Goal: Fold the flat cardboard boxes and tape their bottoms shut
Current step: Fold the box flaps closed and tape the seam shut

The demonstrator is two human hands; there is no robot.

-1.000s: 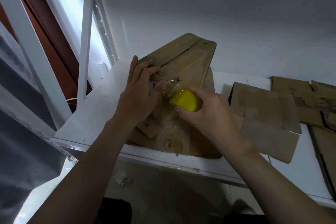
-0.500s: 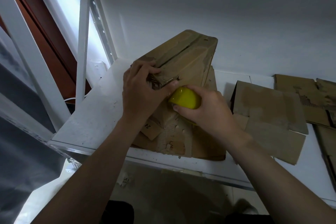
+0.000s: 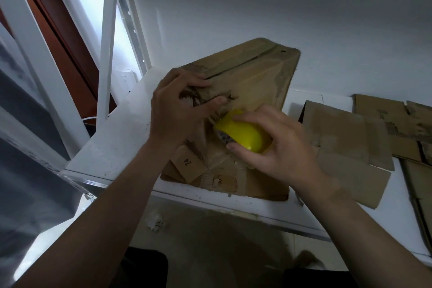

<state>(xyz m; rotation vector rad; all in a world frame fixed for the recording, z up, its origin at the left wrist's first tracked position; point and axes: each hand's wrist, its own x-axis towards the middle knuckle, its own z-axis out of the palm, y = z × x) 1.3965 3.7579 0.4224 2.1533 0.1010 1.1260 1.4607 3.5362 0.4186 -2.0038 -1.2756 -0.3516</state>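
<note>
A folded-up brown cardboard box [image 3: 254, 72] stands on the white table [image 3: 112, 147], its closed flaps facing me with a seam running up the middle. My left hand [image 3: 177, 110] lies on the near end of the seam, fingers spread and pressing the flaps and the clear tape end down. My right hand [image 3: 275, 145] grips a yellow tape dispenser [image 3: 243, 133] just right of the left hand, low against the box side. More worn cardboard lies under the box at the table's front edge.
Flat cardboard sheets [image 3: 346, 142] lie on the table to the right, more of them [image 3: 397, 121] reaching the frame edge. A white wall rises behind. White shelf posts [image 3: 105, 37] stand at the left. The table's front edge [image 3: 233, 208] runs below my wrists.
My left hand has flattened onto the seam, pressing the tape end down. My right hand has drawn the yellow dispenser down and toward me, away from the seam.
</note>
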